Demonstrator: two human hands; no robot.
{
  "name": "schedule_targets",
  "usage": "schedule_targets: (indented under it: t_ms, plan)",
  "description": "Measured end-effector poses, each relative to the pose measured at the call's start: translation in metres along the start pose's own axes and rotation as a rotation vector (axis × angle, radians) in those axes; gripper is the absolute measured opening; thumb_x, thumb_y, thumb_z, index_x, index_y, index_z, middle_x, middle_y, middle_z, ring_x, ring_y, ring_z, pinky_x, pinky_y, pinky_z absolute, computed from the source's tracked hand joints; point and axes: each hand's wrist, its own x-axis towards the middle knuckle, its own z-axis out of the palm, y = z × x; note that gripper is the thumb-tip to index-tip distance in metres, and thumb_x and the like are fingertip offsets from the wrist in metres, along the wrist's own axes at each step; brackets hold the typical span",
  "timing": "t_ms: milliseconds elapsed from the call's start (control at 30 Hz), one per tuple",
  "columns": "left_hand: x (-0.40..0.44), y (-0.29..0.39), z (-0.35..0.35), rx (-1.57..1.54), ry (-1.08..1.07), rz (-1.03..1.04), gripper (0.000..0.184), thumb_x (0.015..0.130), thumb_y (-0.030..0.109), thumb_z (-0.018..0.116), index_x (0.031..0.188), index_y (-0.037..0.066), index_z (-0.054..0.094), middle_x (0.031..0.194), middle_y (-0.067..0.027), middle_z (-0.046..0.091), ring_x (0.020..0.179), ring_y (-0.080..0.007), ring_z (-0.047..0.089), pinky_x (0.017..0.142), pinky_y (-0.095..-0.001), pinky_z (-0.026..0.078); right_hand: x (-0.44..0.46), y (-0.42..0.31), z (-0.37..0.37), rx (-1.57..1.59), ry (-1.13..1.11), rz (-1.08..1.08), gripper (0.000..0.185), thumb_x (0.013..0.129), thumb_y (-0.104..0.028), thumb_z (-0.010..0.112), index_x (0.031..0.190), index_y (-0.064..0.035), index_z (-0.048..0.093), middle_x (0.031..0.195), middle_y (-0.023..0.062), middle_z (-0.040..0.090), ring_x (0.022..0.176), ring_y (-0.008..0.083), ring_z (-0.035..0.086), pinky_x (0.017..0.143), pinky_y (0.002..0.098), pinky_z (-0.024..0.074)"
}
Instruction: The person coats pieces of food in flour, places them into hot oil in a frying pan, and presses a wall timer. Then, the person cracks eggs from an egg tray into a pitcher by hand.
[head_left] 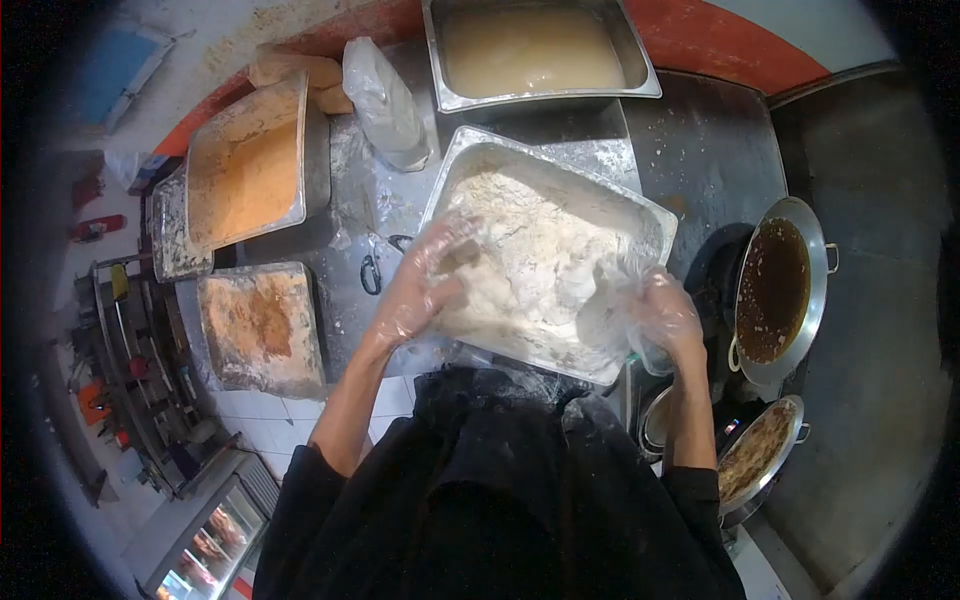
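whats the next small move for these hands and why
I'd probably draw the left hand and right hand inward through the white powder: they are near opposite sides of the metal pan, and the powder between them looks lumpy and uneven.

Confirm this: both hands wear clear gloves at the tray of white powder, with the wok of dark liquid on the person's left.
The side is wrong: the head view shows the wok on the person's right. The gloved left hand and right hand are at the tray of white powder.
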Motion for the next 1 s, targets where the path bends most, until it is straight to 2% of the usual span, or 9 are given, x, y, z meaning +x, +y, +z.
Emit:
schedule_targets:
  t_ms: [167, 267, 433, 533, 667, 733, 800, 900, 1000]
  plan:
    - [0.016, 0.005, 0.021, -0.007, 0.038, -0.206, 0.064, 0.081, 0.028, 0.076, 0.136, 0.004, 0.053, 0.142, -0.0155, 0.050, 0.131, -0.0283, 0.048, 0.111, -0.0410, 0.039, 0.022, -0.019, 0.031, -0.735, 0.364, -0.231, 0.036, 0.094, -0.028, 0.053, 0.112, 0.0011, 0.065, 0.115, 0.0230, 0.067, 0.108, 0.0330, 0.065, 0.093, 0.0428, 0.0498]
    - [0.038, -0.029, 0.030, 0.503, 0.049, 0.216, 0.063, 0.078, 0.024, 0.078, 0.133, 0.003, 0.055, 0.128, -0.0195, 0.059, 0.121, -0.0298, 0.057, 0.101, -0.0398, 0.048, 0.074, 0.002, 0.037, -0.860, 0.268, -0.069, 0.041, 0.092, -0.029, 0.054, 0.115, 0.0032, 0.063, 0.113, 0.0241, 0.067, 0.108, 0.0334, 0.064, 0.093, 0.0433, 0.0491]
    - [0.064, -0.026, 0.029, 0.633, -0.148, -0.209, 0.059, 0.074, 0.028, 0.078, 0.124, 0.001, 0.060, 0.110, -0.0257, 0.063, 0.104, -0.0404, 0.060, 0.093, -0.0441, 0.046, 0.115, 0.042, 0.046, -0.920, 0.490, -0.335, 0.034, 0.083, -0.023, 0.059, 0.107, 0.0005, 0.066, 0.101, 0.0236, 0.068, 0.099, 0.0352, 0.065, 0.090, 0.0432, 0.0502]
    - [0.065, -0.071, 0.031, 0.691, -0.088, 0.076, 0.049, 0.077, 0.026, 0.077, 0.117, 0.001, 0.063, 0.108, -0.0241, 0.064, 0.105, -0.0386, 0.060, 0.093, -0.0430, 0.047, 0.160, 0.083, 0.051, -1.085, 0.770, -0.589, 0.031, 0.084, -0.017, 0.058, 0.111, -0.0021, 0.063, 0.094, 0.0224, 0.067, 0.094, 0.0342, 0.064, 0.088, 0.0475, 0.0487]
    - [0.043, -0.077, 0.034, 0.591, -0.063, 0.187, 0.051, 0.086, 0.025, 0.072, 0.128, 0.001, 0.057, 0.113, -0.0216, 0.064, 0.106, -0.0353, 0.060, 0.094, -0.0408, 0.047, 0.094, 0.036, 0.055, -0.867, 0.698, -0.494, 0.039, 0.090, -0.038, 0.059, 0.104, -0.0028, 0.067, 0.102, 0.0171, 0.068, 0.097, 0.0321, 0.064, 0.087, 0.0469, 0.0489]
    - [0.042, -0.083, 0.035, 0.522, -0.028, 0.213, 0.051, 0.086, 0.022, 0.071, 0.130, 0.001, 0.057, 0.111, -0.0213, 0.065, 0.100, -0.0321, 0.062, 0.089, -0.0397, 0.049, 0.094, 0.055, 0.077, -0.707, 1.325, -0.820, 0.039, 0.089, -0.041, 0.060, 0.103, -0.0049, 0.067, 0.096, 0.0149, 0.069, 0.094, 0.0316, 0.065, 0.088, 0.0459, 0.0491]
    - [0.040, -0.050, 0.039, 0.429, -0.038, 0.253, 0.050, 0.085, 0.020, 0.071, 0.130, 0.001, 0.057, 0.107, -0.0212, 0.067, 0.094, -0.0303, 0.064, 0.085, -0.0392, 0.051, 0.045, 0.031, 0.091, 0.145, 0.858, -0.567, 0.042, 0.088, -0.044, 0.060, 0.106, -0.0059, 0.067, 0.102, 0.0159, 0.068, 0.099, 0.0326, 0.064, 0.089, 0.0448, 0.0497]
    - [0.045, -0.076, 0.031, 0.620, -0.096, 0.148, 0.046, 0.085, 0.024, 0.071, 0.119, -0.005, 0.060, 0.079, -0.0143, 0.070, 0.068, -0.0230, 0.065, 0.062, -0.0364, 0.053, 0.068, 0.049, 0.106, -0.342, 0.855, -0.574, 0.041, 0.091, -0.042, 0.057, 0.106, -0.0044, 0.065, 0.101, 0.0169, 0.068, 0.099, 0.0331, 0.063, 0.089, 0.0447, 0.0501]
    - [0.043, -0.070, 0.029, 0.329, -0.110, -0.152, 0.050, 0.083, 0.029, 0.073, 0.115, -0.008, 0.062, 0.080, -0.0136, 0.070, 0.071, -0.0222, 0.065, 0.062, -0.0349, 0.053, 0.092, 0.054, 0.113, -0.034, 0.995, -0.597, 0.044, 0.092, -0.044, 0.055, 0.108, -0.0035, 0.065, 0.098, 0.0182, 0.067, 0.097, 0.0355, 0.063, 0.089, 0.0463, 0.0495]
